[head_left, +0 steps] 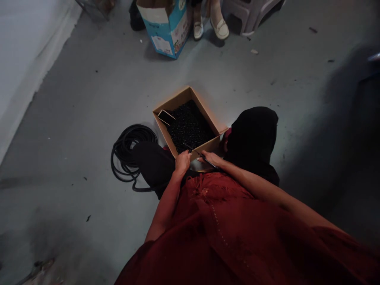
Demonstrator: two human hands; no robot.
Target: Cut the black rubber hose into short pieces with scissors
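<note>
My left hand [182,163] and my right hand [209,159] sit over the near rim of a cardboard box [190,95], both curled on a thin black strip [198,153]. I cannot tell whether the strip is a tool or a length of tubing. The box is full of small black pieces [188,126], and a phone [166,117] lies tilted against its inner left corner. A coil of black tubing [130,148] rests on the floor left of my left knee, partly hidden by my black-clad leg [154,166].
My other knee [252,138] rises right of the box, and my red garment [222,221] fills the lower frame. Ahead stand a blue-and-white carton [166,27], a person's cream shoes [210,27] and a grey plastic stool [252,14]. A white wall edge [29,51] runs along the left.
</note>
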